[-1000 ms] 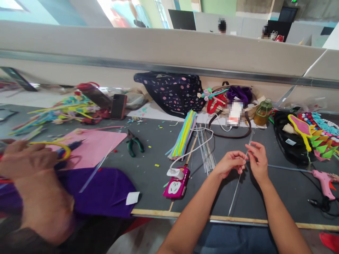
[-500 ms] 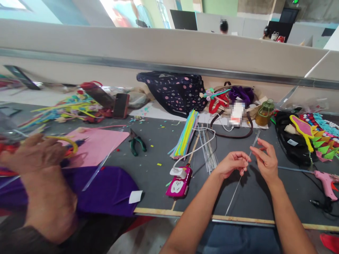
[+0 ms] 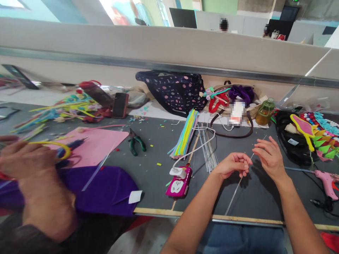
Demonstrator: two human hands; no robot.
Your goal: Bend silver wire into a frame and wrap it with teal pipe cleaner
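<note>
Two hands worked over the matte grey table (image 3: 148, 169), which I watched remotely. Both my left hand (image 3: 233, 165) and right hand (image 3: 268, 157) pinched a thin, stiff clear rod (image 3: 234, 192) slanting above the near table edge; its upper end was hard to make out. A co-worker's blurred hand (image 3: 25, 158) was cut off at left.

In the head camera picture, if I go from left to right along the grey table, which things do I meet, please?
Co-worker's hand → pink sheet → green pliers → pink power strip → left hand → right hand, both holding a thin clear stick → pink glue gun.
</note>
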